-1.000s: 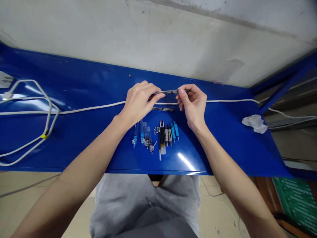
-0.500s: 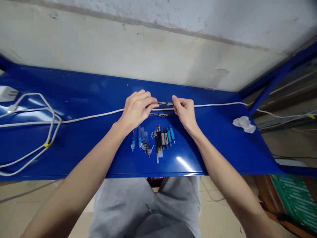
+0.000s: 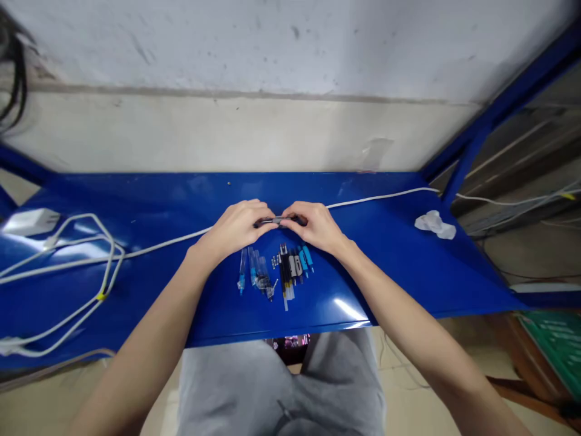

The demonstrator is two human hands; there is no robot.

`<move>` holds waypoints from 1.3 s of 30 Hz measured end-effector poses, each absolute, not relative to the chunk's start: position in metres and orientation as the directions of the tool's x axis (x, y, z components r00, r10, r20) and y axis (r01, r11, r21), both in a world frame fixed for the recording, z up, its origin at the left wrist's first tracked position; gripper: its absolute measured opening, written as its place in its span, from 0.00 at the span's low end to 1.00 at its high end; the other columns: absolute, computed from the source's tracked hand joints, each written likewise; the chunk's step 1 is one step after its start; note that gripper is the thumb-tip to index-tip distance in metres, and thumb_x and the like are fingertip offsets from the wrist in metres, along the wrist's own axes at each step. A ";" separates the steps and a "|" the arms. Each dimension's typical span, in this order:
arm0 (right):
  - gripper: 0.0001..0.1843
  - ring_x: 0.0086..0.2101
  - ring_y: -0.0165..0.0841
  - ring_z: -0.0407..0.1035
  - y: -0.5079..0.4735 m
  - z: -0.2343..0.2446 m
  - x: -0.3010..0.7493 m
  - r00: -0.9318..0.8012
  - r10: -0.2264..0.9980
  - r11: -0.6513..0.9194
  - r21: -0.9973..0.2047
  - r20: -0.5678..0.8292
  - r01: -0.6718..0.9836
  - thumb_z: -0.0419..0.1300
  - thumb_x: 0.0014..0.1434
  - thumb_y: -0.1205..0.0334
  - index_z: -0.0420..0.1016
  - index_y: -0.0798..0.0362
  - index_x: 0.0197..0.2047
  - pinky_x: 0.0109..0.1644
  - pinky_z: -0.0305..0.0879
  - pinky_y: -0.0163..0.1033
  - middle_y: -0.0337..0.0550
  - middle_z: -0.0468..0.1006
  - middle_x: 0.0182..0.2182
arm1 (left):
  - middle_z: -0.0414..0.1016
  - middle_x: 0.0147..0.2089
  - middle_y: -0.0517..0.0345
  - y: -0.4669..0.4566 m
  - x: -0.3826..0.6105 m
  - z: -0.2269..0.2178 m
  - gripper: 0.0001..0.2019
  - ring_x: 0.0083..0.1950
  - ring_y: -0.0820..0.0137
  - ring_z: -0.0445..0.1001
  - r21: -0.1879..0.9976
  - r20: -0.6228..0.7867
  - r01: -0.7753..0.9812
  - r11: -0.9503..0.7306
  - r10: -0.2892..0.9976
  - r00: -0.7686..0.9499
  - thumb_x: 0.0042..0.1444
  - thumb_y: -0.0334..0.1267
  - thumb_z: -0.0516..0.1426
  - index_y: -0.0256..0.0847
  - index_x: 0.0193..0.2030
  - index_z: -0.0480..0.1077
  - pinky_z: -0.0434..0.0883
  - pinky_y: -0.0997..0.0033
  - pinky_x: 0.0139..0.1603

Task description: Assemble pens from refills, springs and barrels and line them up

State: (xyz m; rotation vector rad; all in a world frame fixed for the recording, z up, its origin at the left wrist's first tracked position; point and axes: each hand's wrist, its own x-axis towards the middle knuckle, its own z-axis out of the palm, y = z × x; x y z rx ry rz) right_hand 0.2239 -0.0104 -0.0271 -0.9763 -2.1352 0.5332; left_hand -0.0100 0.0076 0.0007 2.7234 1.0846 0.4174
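Both my hands rest on a glossy blue shelf [image 3: 399, 266], close together. My left hand [image 3: 233, 229] and my right hand [image 3: 318, 225] each have their fingers curled round one end of a thin dark pen [image 3: 278, 220], held level between them just above the shelf. Right in front of the hands lies a row of small pen parts [image 3: 275, 269]: clear barrels with blue tips on the left, black refills in the middle, grey and light-blue caps on the right.
A white cable [image 3: 385, 196] runs across the shelf behind my hands and loops at the left [image 3: 102, 266]. A white adapter [image 3: 29, 221] lies far left. Crumpled clear plastic [image 3: 433, 224] sits at the right. A wall stands behind; my grey-clad lap is below the front edge.
The camera has tilted up, so the shelf sits lower in view. My hands have come closer together and down toward the shelf, still holding the pen between them.
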 end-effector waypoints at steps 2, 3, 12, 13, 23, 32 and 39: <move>0.08 0.35 0.32 0.72 -0.010 -0.026 0.224 -0.473 0.777 0.625 -0.598 0.414 0.502 0.64 0.68 0.56 0.79 0.52 0.43 0.40 0.62 0.36 0.41 0.82 0.38 | 0.80 0.42 0.53 0.009 -0.013 -0.002 0.17 0.45 0.61 0.76 0.245 0.189 0.621 -0.745 0.665 0.723 0.72 0.49 0.53 0.41 0.48 0.78 0.69 0.62 0.46; 0.08 0.36 0.32 0.72 -0.010 -0.025 0.224 -0.482 0.779 0.622 -0.591 0.401 0.514 0.64 0.68 0.57 0.79 0.52 0.42 0.41 0.62 0.37 0.41 0.81 0.37 | 0.80 0.43 0.52 0.010 -0.016 -0.005 0.16 0.45 0.61 0.77 0.242 0.205 0.609 -0.756 0.653 0.729 0.72 0.48 0.53 0.41 0.48 0.78 0.70 0.62 0.46; 0.04 0.37 0.36 0.66 -0.009 -0.018 0.226 -0.560 0.742 0.660 -0.546 0.368 0.515 0.66 0.62 0.64 0.75 0.52 0.37 0.42 0.62 0.40 0.39 0.74 0.31 | 0.77 0.38 0.56 0.002 -0.031 -0.014 0.08 0.41 0.67 0.73 0.442 0.356 0.548 -0.710 0.700 0.619 0.66 0.43 0.61 0.40 0.39 0.76 0.69 0.65 0.46; 0.04 0.37 0.36 0.66 -0.008 -0.019 0.226 -0.565 0.738 0.664 -0.542 0.368 0.514 0.65 0.62 0.64 0.74 0.52 0.36 0.43 0.62 0.41 0.39 0.74 0.31 | 0.76 0.36 0.57 0.002 -0.031 -0.013 0.08 0.40 0.67 0.72 0.435 0.346 0.547 -0.715 0.694 0.632 0.65 0.42 0.62 0.41 0.38 0.76 0.68 0.65 0.46; 0.05 0.42 0.38 0.64 -0.008 -0.022 0.228 -0.621 0.703 0.696 -0.510 0.346 0.504 0.66 0.62 0.64 0.74 0.52 0.39 0.49 0.63 0.44 0.42 0.71 0.40 | 0.72 0.37 0.59 0.001 -0.026 -0.016 0.09 0.42 0.66 0.68 0.399 0.268 0.552 -0.732 0.669 0.693 0.63 0.43 0.64 0.41 0.37 0.71 0.66 0.62 0.52; 0.14 0.39 0.36 0.64 -0.006 -0.024 0.225 -0.566 0.721 0.686 -0.532 0.401 0.497 0.65 0.67 0.53 0.68 0.50 0.36 0.49 0.61 0.44 0.40 0.71 0.37 | 0.70 0.36 0.60 0.001 -0.025 -0.017 0.10 0.41 0.67 0.68 0.441 0.299 0.535 -0.721 0.680 0.670 0.64 0.42 0.62 0.41 0.35 0.68 0.64 0.64 0.48; 0.11 0.31 0.33 0.63 0.001 -0.031 0.231 -0.333 0.801 0.595 -0.605 0.497 0.529 0.59 0.68 0.58 0.68 0.50 0.33 0.38 0.59 0.40 0.37 0.71 0.29 | 0.65 0.28 0.63 -0.023 -0.021 -0.003 0.17 0.31 0.72 0.64 0.479 0.447 0.644 -0.596 0.797 0.406 0.71 0.41 0.52 0.41 0.28 0.63 0.60 0.69 0.37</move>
